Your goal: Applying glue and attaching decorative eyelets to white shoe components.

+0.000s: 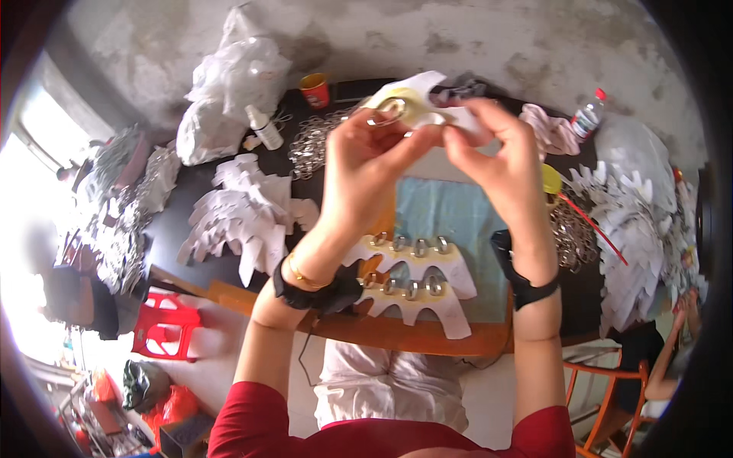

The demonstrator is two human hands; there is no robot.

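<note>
My left hand (353, 172) and my right hand (510, 149) are raised over the table, both pinching a white cut-out paper piece (427, 82) with a yellowish patch. A shiny metal ring (394, 105) shows on that piece beside my left fingers. Part of the piece is hidden behind my fingertips. Below, between my forearms, lie two white scalloped paper strips, an upper strip (460, 281) and a lower strip (456, 324). Each carries several upright metal rings (419, 246) along a yellowish band. They rest partly on a light-blue sheet (450, 206) over a wooden board (336, 327).
A pile of white paper cut-outs (244, 214) lies left, another pile (630, 237) right. Metal ring heaps (313, 145) sit behind and right. A white bottle (264, 128), red cup (314, 91), plastic bags (233, 91) and red-capped bottle (588, 117) stand at the back. A red stool (166, 324) is left.
</note>
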